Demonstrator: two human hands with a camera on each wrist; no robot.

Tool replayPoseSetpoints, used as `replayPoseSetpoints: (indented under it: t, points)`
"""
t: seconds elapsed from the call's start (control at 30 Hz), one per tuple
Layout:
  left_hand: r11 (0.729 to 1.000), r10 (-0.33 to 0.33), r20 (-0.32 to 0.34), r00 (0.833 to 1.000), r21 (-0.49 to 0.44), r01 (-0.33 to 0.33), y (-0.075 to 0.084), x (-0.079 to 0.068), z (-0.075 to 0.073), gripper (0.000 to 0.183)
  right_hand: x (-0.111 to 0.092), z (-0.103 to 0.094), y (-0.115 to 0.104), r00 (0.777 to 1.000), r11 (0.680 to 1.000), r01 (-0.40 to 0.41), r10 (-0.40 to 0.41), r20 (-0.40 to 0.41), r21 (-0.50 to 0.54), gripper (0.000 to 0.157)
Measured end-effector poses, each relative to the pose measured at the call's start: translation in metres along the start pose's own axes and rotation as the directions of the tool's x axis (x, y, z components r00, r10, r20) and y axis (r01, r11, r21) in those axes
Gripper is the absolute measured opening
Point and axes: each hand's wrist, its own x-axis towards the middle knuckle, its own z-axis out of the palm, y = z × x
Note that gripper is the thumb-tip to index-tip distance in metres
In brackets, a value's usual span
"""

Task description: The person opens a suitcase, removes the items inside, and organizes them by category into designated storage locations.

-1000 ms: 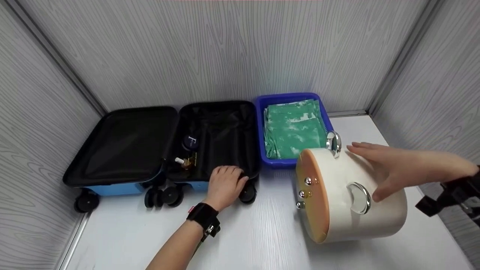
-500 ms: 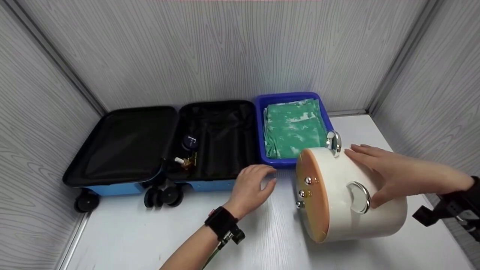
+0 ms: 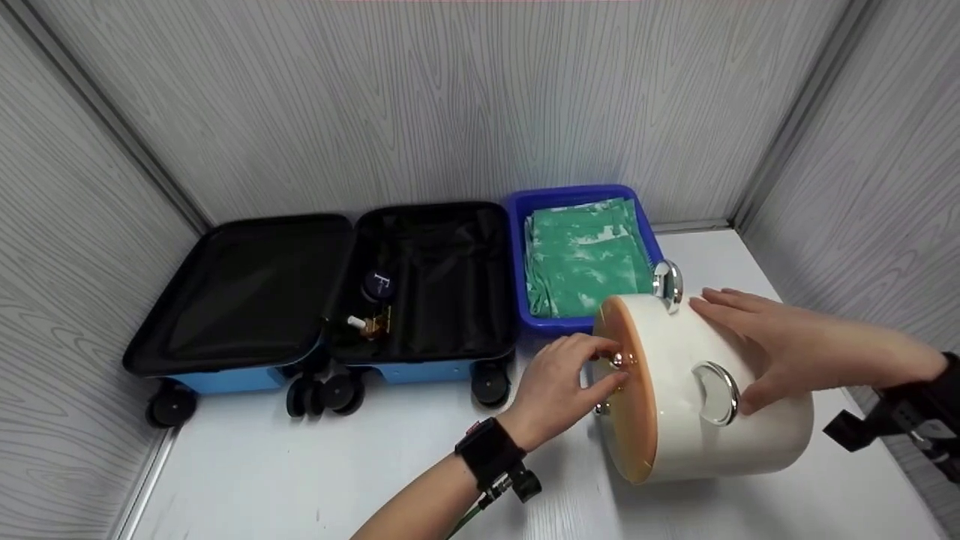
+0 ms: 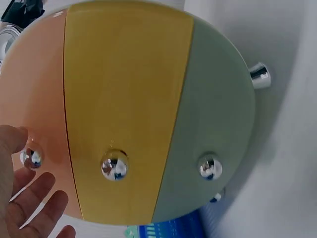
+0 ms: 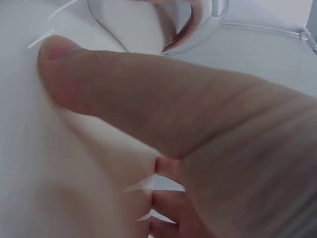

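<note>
A white rounded cabinet [image 3: 697, 446] with chrome fittings stands at the right of the head view. Its front faces left and has an orange drawer [image 4: 34, 84], a yellow drawer [image 4: 129, 89] and a green drawer [image 4: 215, 99], each with a shiny ball knob. Thumb and index finger of my left hand [image 3: 551, 386] sit on either side of the orange drawer's knob [image 4: 30, 156], fingers spread and very close to it. My right hand [image 3: 802, 349] rests on the white body, thumb beside a chrome handle [image 3: 721, 394], fingers extended toward the back.
An open suitcase [image 3: 247, 289] with black lining and blue shell lies at the left. In its right half are a dark round jar [image 3: 378, 286] and a small amber bottle [image 3: 370, 325] with a white cap. A blue basket [image 3: 574, 325] holds folded green cloth [image 3: 589, 259].
My left hand has left the suitcase's near right corner and moved right to the orange drawer's knob. My right hand has shifted slightly on the cabinet, which stays in place.
</note>
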Motion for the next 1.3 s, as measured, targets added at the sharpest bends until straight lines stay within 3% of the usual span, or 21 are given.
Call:
replayPoseSetpoints:
  t: [0.23,0.5,0.7,1.1,1.3]
  points:
    - [0.999,-0.032,-0.003,0.999,-0.043,0.032,0.002,0.003,0.002,0.027,0.0,0.002,0.001,1.0,1.0,0.001,-0.001,-0.007,-0.002,0.13]
    - [0.998,-0.009,-0.029,1.0,-0.062,0.007,-0.003,-0.003,-0.005,0.025,0.0,0.002,0.003,1.0,1.0,0.001,-0.001,-0.016,0.003,0.129]
    - [0.997,0.023,-0.064,0.998,-0.068,-0.028,-0.014,-0.015,-0.018,0.025,-0.001,0.002,0.005,0.999,1.0,0.025,-0.026,-0.038,-0.009,0.127]
    - [0.997,0.011,-0.125,0.992,-0.075,-0.02,-0.035,-0.039,-0.048,0.024,-0.001,0.004,0.005,0.999,1.0,0.03,-0.03,-0.036,-0.004,0.129]
    - [0.996,-0.009,-0.117,0.993,-0.094,-0.002,-0.042,-0.046,-0.056,0.023,0.0,0.004,0.004,0.999,0.999,0.035,-0.035,-0.037,-0.011,0.129]
